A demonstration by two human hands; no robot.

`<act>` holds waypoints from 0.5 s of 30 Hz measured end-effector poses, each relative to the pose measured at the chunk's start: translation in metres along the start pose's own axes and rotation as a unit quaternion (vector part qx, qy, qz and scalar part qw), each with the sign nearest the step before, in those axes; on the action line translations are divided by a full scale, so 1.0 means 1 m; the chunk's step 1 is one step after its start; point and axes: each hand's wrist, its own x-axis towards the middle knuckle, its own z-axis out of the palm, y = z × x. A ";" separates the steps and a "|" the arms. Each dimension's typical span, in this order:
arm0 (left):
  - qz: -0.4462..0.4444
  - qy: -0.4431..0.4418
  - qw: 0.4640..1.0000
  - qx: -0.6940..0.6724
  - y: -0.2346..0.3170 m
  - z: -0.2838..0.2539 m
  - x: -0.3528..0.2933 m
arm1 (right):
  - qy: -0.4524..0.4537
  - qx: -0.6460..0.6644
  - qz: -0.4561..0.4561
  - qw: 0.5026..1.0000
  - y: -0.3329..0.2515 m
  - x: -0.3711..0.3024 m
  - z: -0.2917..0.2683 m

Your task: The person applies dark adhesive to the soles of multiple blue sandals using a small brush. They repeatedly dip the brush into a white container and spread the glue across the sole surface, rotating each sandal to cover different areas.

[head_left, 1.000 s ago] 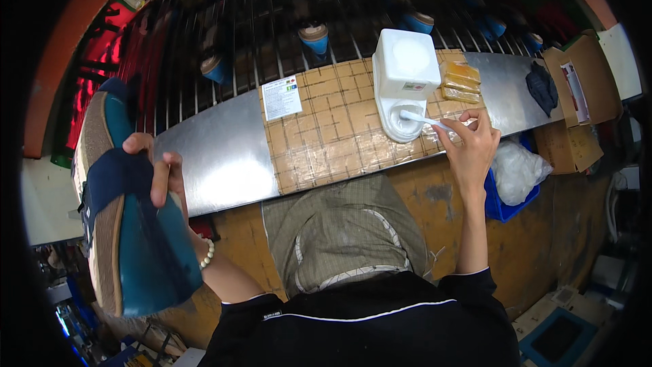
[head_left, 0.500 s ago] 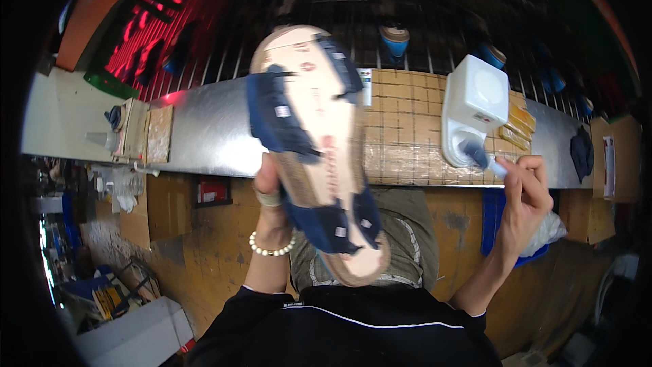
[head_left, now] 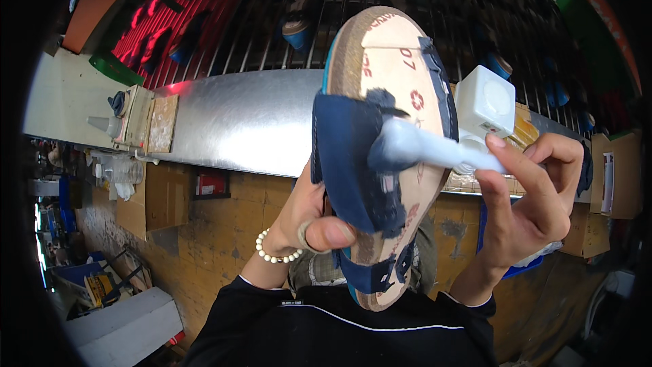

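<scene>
An unfinished sandal [head_left: 401, 88] is held up with its pale, red-printed underside facing me. Dark blue straps [head_left: 350, 156] fold over its edges, and a sliver of turquoise shows along its left side. My left hand [head_left: 319, 224] grips its left side, thumb in front and the other fingers mostly hidden behind. Between thumb and fingertips, my right hand [head_left: 533, 197] pinches a brush with a pale handle [head_left: 438, 149]. Its blurred dark bristles [head_left: 390, 156] lie over the folded end of the large strap. Whether they touch it is hard to tell.
Behind the brush stands a white dispenser [head_left: 485, 105] with a round cup at its base. A metal bench [head_left: 238, 115] runs across, with a barred rack [head_left: 251, 34] carrying blue shoe lasts beyond. Cardboard boxes [head_left: 153, 204] and a blue crate [head_left: 523, 270] sit below.
The brush has gone left from the dispenser's cup to the sandal's strap. My left hand has shifted the sandal right, tilted it and brought it closer.
</scene>
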 end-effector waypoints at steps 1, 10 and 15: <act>0.008 -0.002 1.000 0.006 -0.001 0.000 0.000 | -0.001 -0.004 -0.005 1.000 0.001 0.003 -0.001; -0.039 -0.082 0.987 0.133 0.013 0.006 0.006 | 0.010 -0.041 -0.010 0.999 -0.003 0.016 -0.012; -0.031 -0.126 0.981 0.147 0.010 0.004 0.010 | 0.035 -0.055 0.034 0.997 0.000 0.018 -0.011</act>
